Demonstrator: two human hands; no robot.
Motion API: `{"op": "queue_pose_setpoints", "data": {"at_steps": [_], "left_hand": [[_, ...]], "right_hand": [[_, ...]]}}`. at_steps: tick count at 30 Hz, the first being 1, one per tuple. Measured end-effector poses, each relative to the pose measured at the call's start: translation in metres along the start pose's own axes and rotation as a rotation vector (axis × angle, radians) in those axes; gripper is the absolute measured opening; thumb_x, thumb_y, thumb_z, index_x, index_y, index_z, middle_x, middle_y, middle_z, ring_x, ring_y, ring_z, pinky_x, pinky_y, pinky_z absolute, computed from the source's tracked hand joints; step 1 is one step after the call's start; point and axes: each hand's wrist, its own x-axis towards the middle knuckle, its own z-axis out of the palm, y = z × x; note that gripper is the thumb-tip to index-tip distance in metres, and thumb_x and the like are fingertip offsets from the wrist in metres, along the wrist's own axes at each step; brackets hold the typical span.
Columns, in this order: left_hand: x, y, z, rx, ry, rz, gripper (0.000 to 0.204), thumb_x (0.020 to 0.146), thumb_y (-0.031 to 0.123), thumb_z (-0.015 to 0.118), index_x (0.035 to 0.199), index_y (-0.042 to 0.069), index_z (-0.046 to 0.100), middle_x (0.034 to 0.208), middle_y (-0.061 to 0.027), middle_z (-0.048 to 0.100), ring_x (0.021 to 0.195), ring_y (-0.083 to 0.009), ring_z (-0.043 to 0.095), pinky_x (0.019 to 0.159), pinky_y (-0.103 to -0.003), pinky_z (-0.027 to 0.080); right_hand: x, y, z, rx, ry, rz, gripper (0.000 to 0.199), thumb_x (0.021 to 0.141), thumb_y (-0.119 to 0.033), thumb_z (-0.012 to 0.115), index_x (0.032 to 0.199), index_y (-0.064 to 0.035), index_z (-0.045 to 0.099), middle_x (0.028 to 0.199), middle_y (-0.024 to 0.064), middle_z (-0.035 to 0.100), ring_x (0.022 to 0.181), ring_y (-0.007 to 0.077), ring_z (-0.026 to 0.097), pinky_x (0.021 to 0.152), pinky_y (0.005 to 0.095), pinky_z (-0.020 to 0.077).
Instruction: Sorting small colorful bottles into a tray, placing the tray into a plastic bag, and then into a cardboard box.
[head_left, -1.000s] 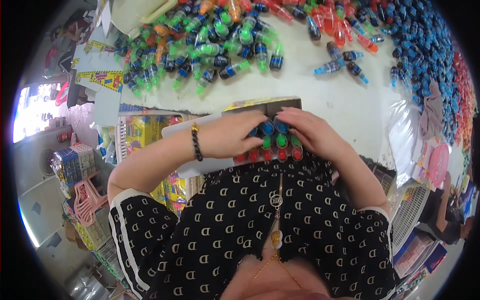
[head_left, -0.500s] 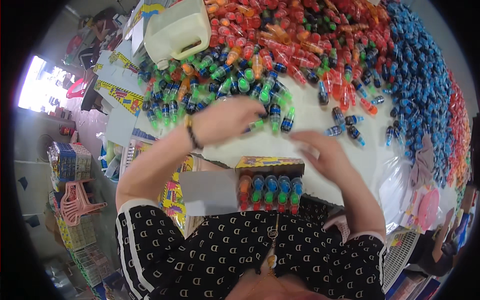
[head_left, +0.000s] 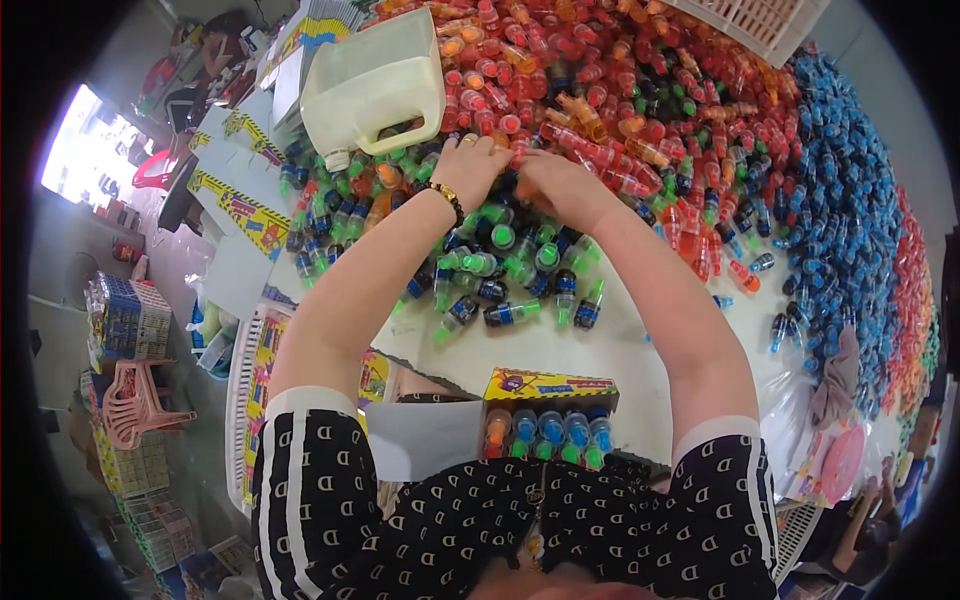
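Note:
Both hands reach into the far pile of small bottles, fingertips close together. My left hand [head_left: 470, 175] has bent fingers pressed among red and orange bottles; what it grips is hidden. Beside it, my right hand [head_left: 568, 190] curls inward over dark bottles, its fingers partly blurred and their contents unclear. Below the hands lie dark bottles with green caps [head_left: 512, 314], some loose on the white tabletop [head_left: 640, 375]. Close to my body stands an open cardboard box [head_left: 552, 384] with a yellow printed flap. Rows of bottles with orange, blue and green parts [head_left: 550, 427] show inside it.
A pale plastic jug [head_left: 375, 80] lies at the pile's left edge, near flat printed cardboard [head_left: 240, 205]. Blue bottles [head_left: 845, 220] are heaped on the right. A white crate [head_left: 750, 25] shows at the top. A pink stool [head_left: 140, 405] stands left; other people are at both sides.
Both hands have moved forward from the near edge of the bottles into the pile. The view has shifted, so the box sits lower and a white crate appears at the top.

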Motion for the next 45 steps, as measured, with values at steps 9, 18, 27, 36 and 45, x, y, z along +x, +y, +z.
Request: {"op": "queue_pose_setpoints", "data": {"at_steps": [9,18,27,36,45], "left_hand": [[-0.002,0.002,-0.011,-0.839,0.325,-0.333,0.023,0.093,0.030,0.058,0.103,0.009,0.063,0.093,-0.0071,0.060,0.086,-0.0260,0.059,0.074,-0.039,0.048],[-0.025,0.008,-0.032,-2.187,0.066,-1.043,0.042,0.091,0.041,0.060,0.086,-0.001,0.059,0.071,-0.0096,0.060,0.069,-0.0203,0.061,0.070,-0.033,0.049],[-0.091,-0.088,0.010,-0.882,0.157,-1.028,0.047,0.077,0.036,0.074,0.098,-0.004,0.062,0.081,-0.0143,0.066,0.074,-0.0222,0.064,0.069,-0.035,0.052],[-0.086,-0.094,0.034,-0.918,0.284,-0.980,0.030,0.082,0.015,0.070,0.105,-0.002,0.063,0.079,-0.0020,0.063,0.066,-0.0088,0.057,0.059,-0.023,0.046],[-0.115,-0.043,-0.074,-1.586,0.315,-0.850,0.023,0.090,0.019,0.066,0.105,0.002,0.060,0.086,-0.0024,0.064,0.068,-0.0081,0.058,0.058,-0.022,0.045]], "right_hand": [[-0.009,0.090,-0.039,0.269,0.612,0.920,0.037,0.088,-0.025,0.057,0.118,-0.0047,0.051,0.103,0.0188,0.065,0.095,0.0335,0.064,0.084,0.0429,0.0494],[-0.002,0.112,-0.032,-0.312,0.096,0.591,0.026,0.085,-0.020,0.059,0.110,-0.0118,0.059,0.097,0.0161,0.064,0.093,0.0358,0.064,0.080,0.0462,0.0514],[0.062,0.101,-0.040,-0.542,-0.094,0.378,0.018,0.083,-0.018,0.063,0.098,-0.0103,0.057,0.089,0.0149,0.064,0.085,0.0337,0.065,0.073,0.0450,0.0533],[0.038,0.084,-0.017,-0.325,-0.029,0.504,0.039,0.078,-0.024,0.070,0.113,-0.0136,0.055,0.096,0.0166,0.065,0.090,0.0349,0.066,0.078,0.0467,0.0530],[-0.041,0.077,-0.071,0.784,0.373,0.500,0.040,0.082,-0.007,0.072,0.118,-0.0073,0.054,0.108,0.0076,0.065,0.099,0.0202,0.064,0.084,0.0301,0.0518]]}}
